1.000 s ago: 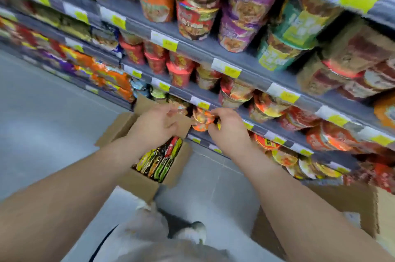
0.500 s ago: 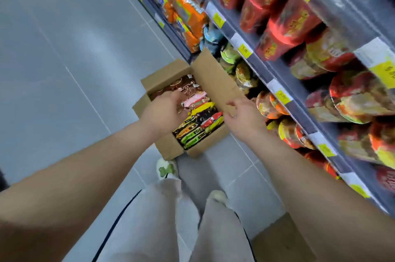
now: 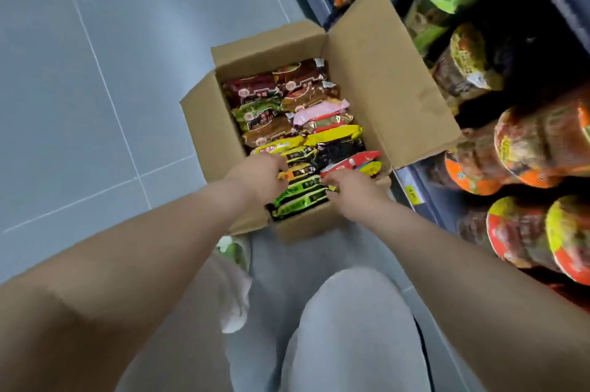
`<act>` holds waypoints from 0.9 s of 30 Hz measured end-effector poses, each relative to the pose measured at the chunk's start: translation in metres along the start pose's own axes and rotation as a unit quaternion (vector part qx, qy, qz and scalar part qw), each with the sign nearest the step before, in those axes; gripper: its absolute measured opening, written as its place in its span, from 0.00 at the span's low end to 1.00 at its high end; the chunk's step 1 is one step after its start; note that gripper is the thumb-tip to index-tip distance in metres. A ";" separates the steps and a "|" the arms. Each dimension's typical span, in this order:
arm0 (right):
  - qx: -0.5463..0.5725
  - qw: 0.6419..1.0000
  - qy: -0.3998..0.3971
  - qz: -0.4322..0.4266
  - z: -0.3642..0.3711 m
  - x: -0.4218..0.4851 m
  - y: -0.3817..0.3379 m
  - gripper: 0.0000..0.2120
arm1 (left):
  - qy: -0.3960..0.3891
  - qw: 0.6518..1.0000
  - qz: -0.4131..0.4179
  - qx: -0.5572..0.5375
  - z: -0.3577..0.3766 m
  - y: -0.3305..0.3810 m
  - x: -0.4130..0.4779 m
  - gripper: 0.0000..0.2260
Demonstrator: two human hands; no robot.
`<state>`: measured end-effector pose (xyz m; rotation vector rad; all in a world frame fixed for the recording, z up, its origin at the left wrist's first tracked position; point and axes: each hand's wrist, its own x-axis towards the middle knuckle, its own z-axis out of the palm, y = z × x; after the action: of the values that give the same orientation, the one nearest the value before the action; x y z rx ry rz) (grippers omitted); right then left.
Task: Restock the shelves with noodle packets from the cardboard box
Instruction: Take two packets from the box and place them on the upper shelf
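Observation:
An open cardboard box [image 3: 204, 126] stands on the floor against the shelves [image 3: 424, 200]. It is packed with upright noodle packets [image 3: 287, 97] in maroon, brown, pink, yellow, black and green. Both my hands are inside its near end. My left hand [image 3: 260, 179] curls its fingers down over a black-and-yellow packet [image 3: 300, 169]. My right hand [image 3: 352, 196] pinches the right end of the green-and-black packets [image 3: 300, 200]. The fingertips of both hands are partly hidden among the wrappers.
The box's right flap [image 3: 383, 88] stands up against the shelf front. Bowl noodles [image 3: 526, 142] fill the lower shelves at right. Grey floor tiles [image 3: 95, 72] spread to the left. My knees in grey trousers [image 3: 351, 327] are just below the box.
My view dropped from the shelves to the box. Both hands left the shelf cups, went down into the box's near end and closed on packets.

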<state>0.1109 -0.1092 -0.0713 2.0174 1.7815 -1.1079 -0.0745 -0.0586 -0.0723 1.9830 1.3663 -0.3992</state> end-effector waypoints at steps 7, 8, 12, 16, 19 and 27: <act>-0.052 0.995 -0.068 -0.054 0.051 0.065 0.021 0.13 | -0.030 0.997 -0.001 0.068 0.075 -0.014 0.062 0.09; -0.049 0.995 -0.066 -0.055 0.056 0.071 0.022 0.13 | -0.035 0.996 0.000 0.077 0.080 -0.014 0.066 0.11; -0.049 0.997 -0.047 -0.037 0.067 0.083 0.024 0.12 | -0.039 0.994 0.000 0.107 0.099 -0.019 0.068 0.19; -0.075 0.996 -0.039 -0.033 0.073 0.090 0.023 0.12 | -0.042 0.989 -0.009 0.142 0.107 -0.018 0.073 0.16; -0.098 0.994 -0.020 -0.046 0.075 0.096 0.025 0.14 | -0.048 0.987 -0.013 0.155 0.106 -0.016 0.081 0.16; -0.107 0.994 -0.016 -0.005 0.083 0.106 0.022 0.03 | -0.091 0.980 -0.025 0.176 0.094 -0.016 0.092 0.25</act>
<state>0.0968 -0.0864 -0.2054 1.8570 1.8109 -0.9041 -0.0405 -0.0555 -0.2005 2.1308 1.2990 -0.8765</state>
